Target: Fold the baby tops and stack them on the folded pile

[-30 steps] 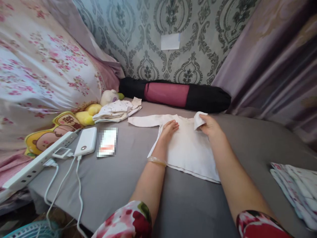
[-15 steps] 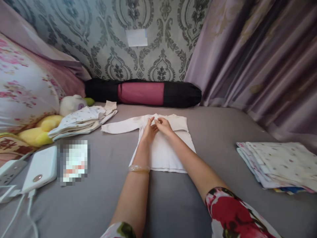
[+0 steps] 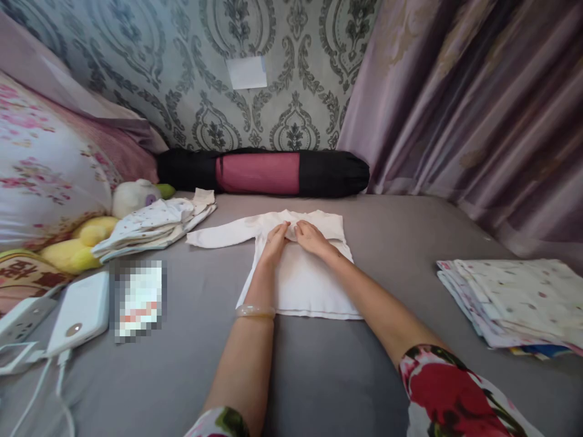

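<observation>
A small white long-sleeved shirt [image 3: 314, 288] lies spread on the grey bed sheet, its left sleeve stretched out to the side. Its right sleeve is folded inward across the chest. On the upper chest rests my left hand [image 3: 275, 241], open and on edge, thumb uppermost. Close beside it, my right hand [image 3: 311, 237] lies on the folded sleeve with its fingers extended. The sleeve's cuff end is mostly hidden by the hands, which are a small gap apart.
Folded clothes [image 3: 157, 221] sit at left by plush toys [image 3: 79, 243]. A white power bank [image 3: 79, 312] with cables, a power strip [image 3: 25, 318] and a blurred-out item [image 3: 139, 300] are nearer. Another folded stack [image 3: 519, 300] lies right; a black-and-pink long bag [image 3: 259, 173] lies behind.
My right hand has brought the right sleeve inward over the chest, then let go of the cuff and flattened on it. The view has turned to the right.
</observation>
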